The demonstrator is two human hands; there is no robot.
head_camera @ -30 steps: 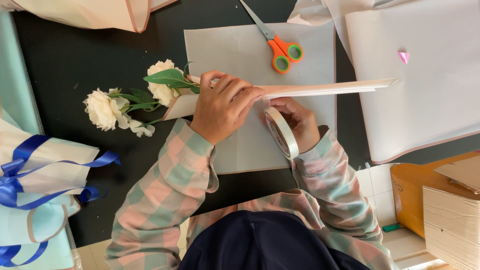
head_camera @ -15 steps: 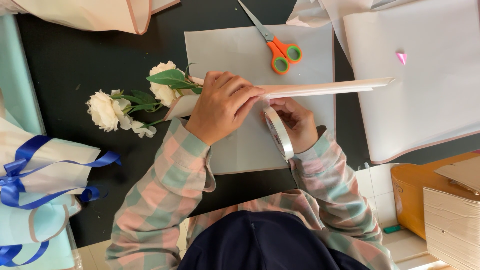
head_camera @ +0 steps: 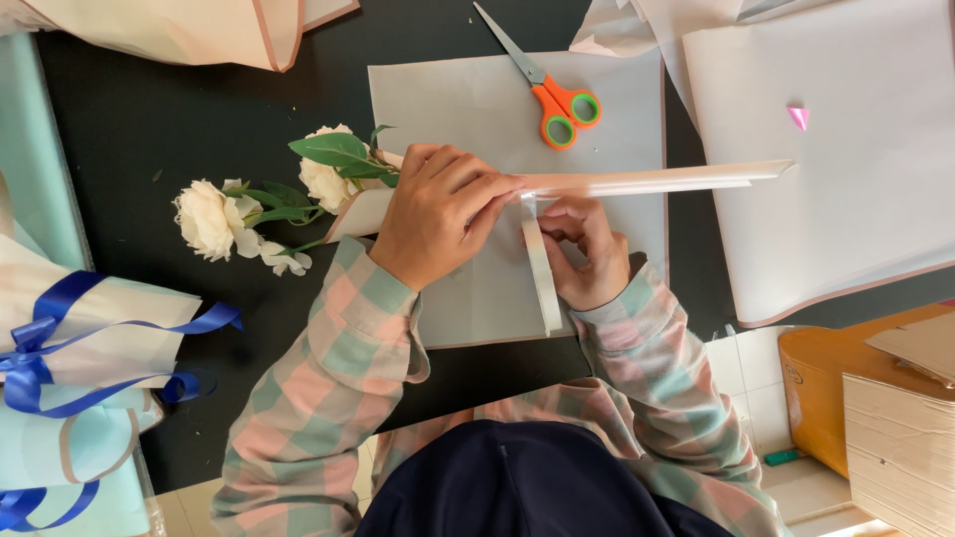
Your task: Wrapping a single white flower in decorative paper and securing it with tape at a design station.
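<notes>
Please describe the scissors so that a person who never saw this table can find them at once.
Start at the black table and find the grey paper sheet in its upper middle. The scissors lie at that sheet's top edge, above both hands, closed. Their orange handles with green-lined loops are the brightest thing among the pale papers.

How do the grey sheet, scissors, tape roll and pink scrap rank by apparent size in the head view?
1. Grey sheet
2. Scissors and tape roll: look alike in length, so I won't rank them
3. Pink scrap

Pale paper wrap point(head_camera: 637, 182) around white roses point(head_camera: 323, 184), tape roll point(head_camera: 542, 268) upright alongside
</notes>
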